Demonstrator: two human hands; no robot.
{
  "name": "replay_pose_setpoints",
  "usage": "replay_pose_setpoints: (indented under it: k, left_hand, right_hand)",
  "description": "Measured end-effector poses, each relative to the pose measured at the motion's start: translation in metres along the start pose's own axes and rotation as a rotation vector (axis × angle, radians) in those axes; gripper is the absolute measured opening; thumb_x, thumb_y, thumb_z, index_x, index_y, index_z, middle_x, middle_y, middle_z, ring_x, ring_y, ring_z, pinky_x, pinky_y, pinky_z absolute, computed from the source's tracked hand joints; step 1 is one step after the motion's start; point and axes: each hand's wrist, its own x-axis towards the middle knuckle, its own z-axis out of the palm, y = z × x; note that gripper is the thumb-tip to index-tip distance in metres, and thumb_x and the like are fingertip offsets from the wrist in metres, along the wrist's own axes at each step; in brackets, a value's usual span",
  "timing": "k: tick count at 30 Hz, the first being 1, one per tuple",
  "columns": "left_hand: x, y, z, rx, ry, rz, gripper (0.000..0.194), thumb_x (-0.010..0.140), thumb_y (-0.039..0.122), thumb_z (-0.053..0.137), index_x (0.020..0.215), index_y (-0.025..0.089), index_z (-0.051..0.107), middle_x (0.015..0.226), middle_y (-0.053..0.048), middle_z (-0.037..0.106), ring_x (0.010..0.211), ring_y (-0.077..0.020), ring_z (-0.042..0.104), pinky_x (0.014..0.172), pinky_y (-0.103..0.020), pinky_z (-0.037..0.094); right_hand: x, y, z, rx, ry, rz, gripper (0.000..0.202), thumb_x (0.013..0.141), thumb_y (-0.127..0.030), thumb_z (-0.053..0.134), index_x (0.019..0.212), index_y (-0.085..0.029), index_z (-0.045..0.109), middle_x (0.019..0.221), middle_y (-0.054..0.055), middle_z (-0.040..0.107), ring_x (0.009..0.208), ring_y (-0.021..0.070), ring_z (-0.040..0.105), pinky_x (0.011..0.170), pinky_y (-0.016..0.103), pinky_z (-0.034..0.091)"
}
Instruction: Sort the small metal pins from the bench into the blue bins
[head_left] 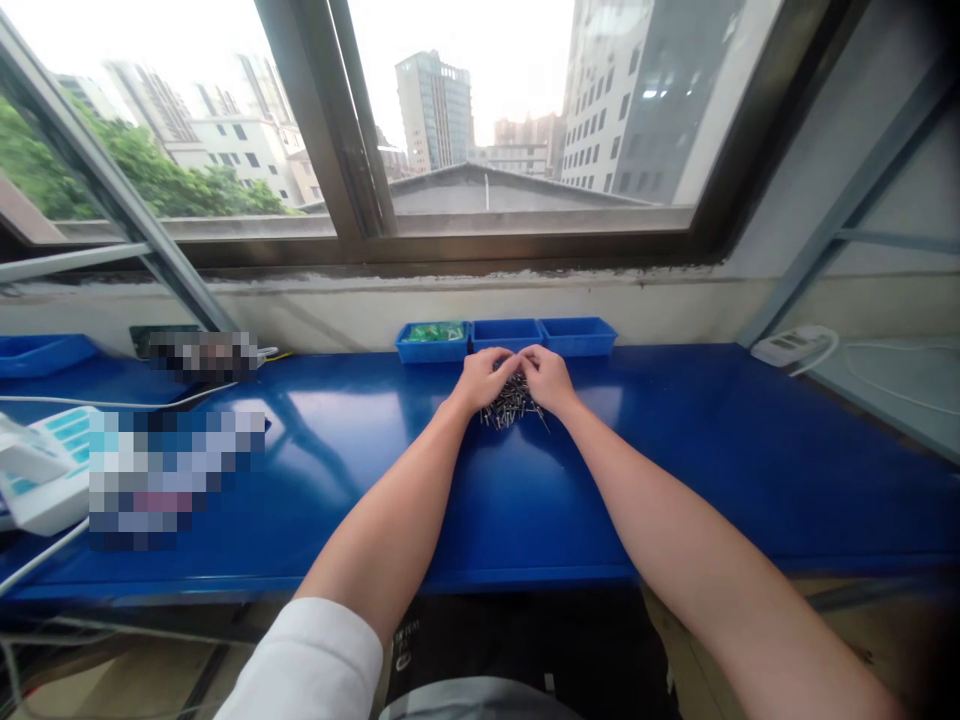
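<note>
A loose heap of thin metal screws (508, 402) lies on the blue tabletop (517, 490). My left hand (484, 378) curves around the heap's far left side, its thumb held apart from the fingers. From the far right side my right hand (550, 378) curves in the same way, and the fingertips of both hands meet above the heap's back. Some screws show between the two hands and in front of them. Other fingertips are partly hidden, and I cannot make out a single screw gripped in either hand.
Behind my hands stand three small blue bins: a left bin (433, 352) with green bagged items, a middle bin (506, 322) and a right bin (577, 348). A white device with a cable (793, 345) sits far right. Blurred objects and a white-and-teal item (56, 470) lie left.
</note>
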Motion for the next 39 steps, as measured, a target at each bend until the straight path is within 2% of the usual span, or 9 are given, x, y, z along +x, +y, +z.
replay_pose_setpoints:
  k: [4, 7, 10, 13, 20, 24, 29, 33, 39]
  left_hand:
    - [-0.003, -0.004, -0.002, 0.000, -0.050, 0.047, 0.032, 0.087, 0.041, 0.049, 0.097, 0.020, 0.072, 0.096, -0.005, 0.073, 0.088, -0.0208, 0.064, 0.083, -0.030, 0.048]
    - [-0.005, -0.008, -0.004, -0.006, -0.036, 0.015, 0.029, 0.086, 0.036, 0.050, 0.090, 0.020, 0.074, 0.088, -0.004, 0.074, 0.079, -0.0194, 0.065, 0.078, -0.030, 0.048]
    - [-0.005, -0.012, -0.005, -0.002, -0.019, -0.008, 0.025, 0.084, 0.032, 0.052, 0.090, 0.020, 0.074, 0.091, -0.004, 0.074, 0.081, -0.0188, 0.065, 0.079, -0.028, 0.047]
    - [-0.005, -0.015, -0.005, 0.002, -0.001, 0.007, 0.025, 0.085, 0.030, 0.051, 0.086, 0.018, 0.074, 0.088, -0.003, 0.074, 0.079, -0.0166, 0.063, 0.076, -0.025, 0.046]
    - [-0.004, -0.020, -0.005, 0.130, -0.041, 0.062, 0.033, 0.085, 0.027, 0.046, 0.063, 0.015, 0.067, 0.060, 0.000, 0.062, 0.058, -0.0113, 0.049, 0.060, -0.024, 0.036]
    - [-0.005, -0.017, -0.006, 0.173, -0.058, 0.024, 0.033, 0.087, 0.030, 0.045, 0.069, 0.017, 0.069, 0.069, -0.003, 0.068, 0.068, -0.0148, 0.057, 0.068, -0.026, 0.040]
    - [-0.004, -0.019, -0.007, 0.219, 0.124, -0.045, 0.030, 0.086, 0.039, 0.050, 0.101, 0.020, 0.069, 0.100, -0.005, 0.070, 0.097, -0.0209, 0.060, 0.089, -0.032, 0.042]
    - [-0.003, -0.026, -0.008, 0.247, 0.238, -0.208, 0.027, 0.086, 0.031, 0.049, 0.100, 0.020, 0.069, 0.106, -0.006, 0.068, 0.104, -0.0215, 0.059, 0.094, -0.034, 0.041]
    - [-0.005, -0.027, -0.006, 0.298, 0.195, -0.314, 0.024, 0.085, 0.029, 0.050, 0.099, 0.022, 0.069, 0.107, -0.005, 0.068, 0.105, -0.0221, 0.058, 0.095, -0.035, 0.041]
  right_hand:
    - [0.006, 0.007, 0.002, 0.196, 0.042, 0.033, 0.023, 0.083, -0.035, 0.048, 0.087, -0.016, 0.060, 0.081, 0.006, 0.069, 0.075, 0.0181, 0.063, 0.071, 0.029, 0.049]
    - [0.009, 0.014, 0.005, 0.294, 0.052, 0.063, 0.021, 0.081, -0.036, 0.051, 0.085, -0.016, 0.059, 0.078, 0.006, 0.070, 0.070, 0.0173, 0.063, 0.068, 0.029, 0.050]
    - [0.010, 0.020, 0.007, 0.349, 0.046, 0.059, 0.020, 0.078, -0.037, 0.055, 0.081, -0.017, 0.059, 0.076, 0.006, 0.070, 0.067, 0.0172, 0.063, 0.068, 0.031, 0.051]
    - [0.009, 0.022, 0.008, 0.372, 0.060, 0.035, 0.019, 0.076, -0.035, 0.058, 0.081, -0.017, 0.061, 0.074, 0.006, 0.070, 0.068, 0.0183, 0.064, 0.070, 0.033, 0.052]
    - [0.005, 0.013, 0.003, 0.232, 0.092, -0.073, 0.022, 0.071, -0.031, 0.064, 0.087, -0.018, 0.070, 0.080, 0.005, 0.072, 0.075, 0.0195, 0.066, 0.075, 0.033, 0.052]
    - [0.003, 0.012, 0.001, 0.234, 0.081, -0.025, 0.022, 0.071, -0.032, 0.064, 0.085, -0.018, 0.074, 0.084, 0.005, 0.073, 0.079, 0.0205, 0.067, 0.079, 0.033, 0.052]
    - [0.006, 0.016, -0.004, 0.312, 0.143, 0.068, 0.026, 0.069, -0.032, 0.065, 0.089, -0.018, 0.074, 0.090, 0.005, 0.074, 0.085, 0.0216, 0.068, 0.084, 0.034, 0.052]
    - [0.014, 0.020, -0.014, 0.293, 0.266, 0.149, 0.029, 0.068, -0.031, 0.064, 0.091, -0.018, 0.074, 0.093, 0.006, 0.073, 0.090, 0.0219, 0.067, 0.087, 0.034, 0.050]
    - [0.029, 0.030, -0.020, 0.195, 0.330, 0.264, 0.030, 0.067, -0.029, 0.062, 0.091, -0.017, 0.074, 0.093, 0.007, 0.073, 0.093, 0.0244, 0.065, 0.089, 0.037, 0.048]
